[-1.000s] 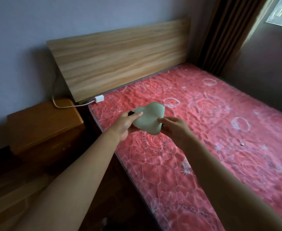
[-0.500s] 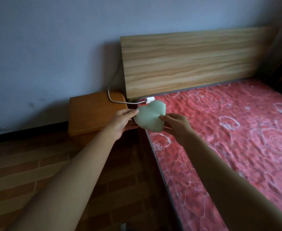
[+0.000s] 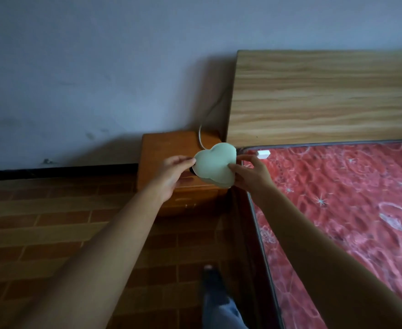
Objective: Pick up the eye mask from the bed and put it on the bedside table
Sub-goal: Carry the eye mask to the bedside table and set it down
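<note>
The pale green eye mask is held up in the air between both hands, over the right part of the orange wooden bedside table. My left hand pinches its left edge, where a bit of dark strap shows. My right hand pinches its right edge with thumb and fingers. The bed with its red quilted mattress lies to the right of the mask. Whether the mask touches the table top I cannot tell.
A wooden headboard stands against the grey wall. A white cable runs down across the table's back, and a white charger plug lies on the mattress corner. The brick-patterned floor stretches left; my leg shows below.
Both hands carried the mask left, from above the mattress past the bed's edge to over the bedside table. The view swung left and closer to the table.
</note>
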A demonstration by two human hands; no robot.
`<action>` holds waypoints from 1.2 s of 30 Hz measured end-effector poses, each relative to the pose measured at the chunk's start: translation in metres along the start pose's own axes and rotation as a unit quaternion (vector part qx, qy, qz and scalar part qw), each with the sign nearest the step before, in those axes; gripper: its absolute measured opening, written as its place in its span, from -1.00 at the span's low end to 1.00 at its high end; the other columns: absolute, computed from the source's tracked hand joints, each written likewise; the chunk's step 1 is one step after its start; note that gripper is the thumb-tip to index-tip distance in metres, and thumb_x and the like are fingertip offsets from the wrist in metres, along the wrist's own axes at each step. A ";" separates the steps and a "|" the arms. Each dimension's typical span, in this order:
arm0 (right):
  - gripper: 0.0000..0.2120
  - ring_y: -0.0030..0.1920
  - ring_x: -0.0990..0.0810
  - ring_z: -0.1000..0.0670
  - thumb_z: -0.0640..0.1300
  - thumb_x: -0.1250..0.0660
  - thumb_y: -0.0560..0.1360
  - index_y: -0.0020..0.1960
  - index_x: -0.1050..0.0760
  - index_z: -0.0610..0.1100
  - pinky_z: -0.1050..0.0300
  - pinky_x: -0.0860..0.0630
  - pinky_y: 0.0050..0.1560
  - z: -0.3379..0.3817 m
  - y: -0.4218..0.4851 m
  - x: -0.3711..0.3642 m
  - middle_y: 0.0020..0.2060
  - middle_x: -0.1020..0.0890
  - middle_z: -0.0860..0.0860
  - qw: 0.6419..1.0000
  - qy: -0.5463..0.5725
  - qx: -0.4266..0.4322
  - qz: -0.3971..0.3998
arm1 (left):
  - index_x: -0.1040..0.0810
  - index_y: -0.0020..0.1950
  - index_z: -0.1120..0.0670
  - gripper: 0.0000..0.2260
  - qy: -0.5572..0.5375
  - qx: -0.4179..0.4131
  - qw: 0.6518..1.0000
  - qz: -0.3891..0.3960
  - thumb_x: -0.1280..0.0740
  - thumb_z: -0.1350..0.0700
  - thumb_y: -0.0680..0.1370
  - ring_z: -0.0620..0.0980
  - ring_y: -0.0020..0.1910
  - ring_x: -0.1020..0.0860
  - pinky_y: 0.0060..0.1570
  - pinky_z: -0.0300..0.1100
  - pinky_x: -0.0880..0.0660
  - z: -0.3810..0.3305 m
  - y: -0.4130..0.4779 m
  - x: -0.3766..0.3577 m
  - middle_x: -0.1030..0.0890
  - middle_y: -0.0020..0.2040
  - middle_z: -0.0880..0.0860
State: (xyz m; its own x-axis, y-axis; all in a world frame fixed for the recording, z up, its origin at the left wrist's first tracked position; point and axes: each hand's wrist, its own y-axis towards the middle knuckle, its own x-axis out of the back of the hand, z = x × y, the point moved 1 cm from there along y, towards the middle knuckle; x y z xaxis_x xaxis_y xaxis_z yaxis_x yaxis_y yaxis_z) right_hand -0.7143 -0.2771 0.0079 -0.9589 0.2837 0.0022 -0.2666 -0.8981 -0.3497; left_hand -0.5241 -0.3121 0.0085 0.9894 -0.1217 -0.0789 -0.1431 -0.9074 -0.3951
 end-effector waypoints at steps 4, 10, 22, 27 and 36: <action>-0.66 -0.12 -0.62 -0.03 -0.20 -0.38 0.42 0.16 -0.40 -0.14 0.18 -0.61 -0.35 0.004 0.045 -0.027 0.07 -0.56 -0.15 0.999 -0.012 -0.008 0.031 | -0.54 0.03 0.18 -0.86 -0.012 -0.002 0.999 -0.031 -0.32 0.21 0.49 0.01 -0.16 -0.58 -0.21 -0.16 -0.55 -0.005 0.040 0.020 -0.59 -0.12 0.07; -0.67 -0.17 -0.60 0.02 -0.23 -0.37 0.42 0.16 -0.40 -0.14 0.27 -0.59 -0.43 0.027 0.131 -0.062 -0.14 -0.53 0.01 0.998 -0.031 0.001 0.061 | -0.55 0.05 0.17 -0.83 -0.008 0.006 0.997 -0.077 -0.34 0.21 0.48 0.04 -0.17 -0.60 -0.13 -0.13 -0.56 -0.029 0.121 0.040 -0.61 -0.10 0.10; -0.67 -0.18 -0.60 0.03 -0.23 -0.35 0.44 0.17 -0.39 -0.13 0.26 -0.61 -0.36 0.049 0.257 -0.131 -0.19 -0.56 0.01 0.992 -0.084 -0.013 0.096 | -0.57 0.07 0.18 -0.82 0.025 -0.018 0.987 -0.155 -0.35 0.23 0.47 -0.02 -0.27 -0.60 -0.32 -0.29 -0.58 -0.060 0.240 0.083 -0.61 -0.12 0.10; -0.66 -0.23 -0.60 0.07 -0.24 -0.35 0.44 0.18 -0.39 -0.12 0.30 -0.58 -0.41 0.044 0.291 -0.156 -0.23 -0.57 0.04 0.988 -0.115 -0.020 0.098 | -0.58 -0.04 0.06 -0.89 0.039 0.003 0.989 -0.142 -0.37 0.20 0.46 -0.05 -0.28 -0.63 -0.33 -0.23 -0.60 -0.054 0.280 0.110 -0.62 -0.13 0.05; -0.62 -0.14 -0.62 -0.01 -0.24 -0.31 0.47 0.26 -0.35 -0.13 0.23 -0.59 -0.31 0.001 0.344 -0.213 -0.05 -0.60 -0.07 0.980 -0.158 -0.079 0.090 | -0.58 0.02 0.08 -0.85 0.073 0.043 0.988 -0.130 -0.36 0.19 0.47 -0.06 -0.18 -0.61 -0.24 -0.20 -0.56 -0.024 0.346 0.160 -0.60 -0.11 0.00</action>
State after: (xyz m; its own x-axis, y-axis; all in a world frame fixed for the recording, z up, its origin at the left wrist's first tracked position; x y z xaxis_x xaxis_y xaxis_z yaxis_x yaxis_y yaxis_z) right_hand -0.6023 -0.6468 -0.1116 -0.9779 -0.0150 0.2087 -0.0962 -0.8536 -0.5120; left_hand -0.4144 -0.6554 -0.1194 0.9849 0.0487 0.1661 0.1214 -0.8785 -0.4622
